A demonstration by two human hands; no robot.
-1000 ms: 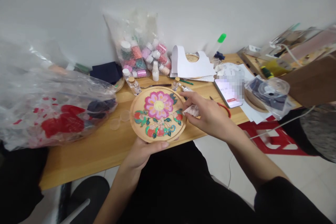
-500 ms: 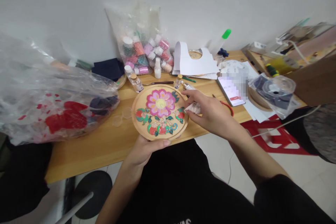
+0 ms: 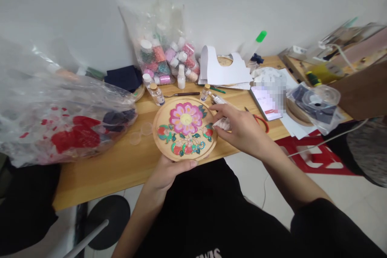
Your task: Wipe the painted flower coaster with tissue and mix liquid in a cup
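A round wooden plate (image 3: 160, 137) bears a painted pink flower with red and green motifs. My left hand (image 3: 169, 171) grips the plate's near rim from below, thumb on top. My right hand (image 3: 238, 129) rests at the plate's right edge, fingers closed round a crumpled pale wad (image 3: 222, 124), perhaps tissue, pressed against the rim.
A wooden table (image 3: 121, 169) carries a big clear bag with red items (image 3: 60, 125), a bag of small coloured jars (image 3: 165, 62), small bottles (image 3: 156, 93), white paper (image 3: 223, 71), a phone (image 3: 266, 102), red scissors (image 3: 263, 121) and a tape reel (image 3: 317, 100). A stool (image 3: 105, 217) stands below.
The plate and both hands have shifted slightly up and right in view; the hands keep the same grips.
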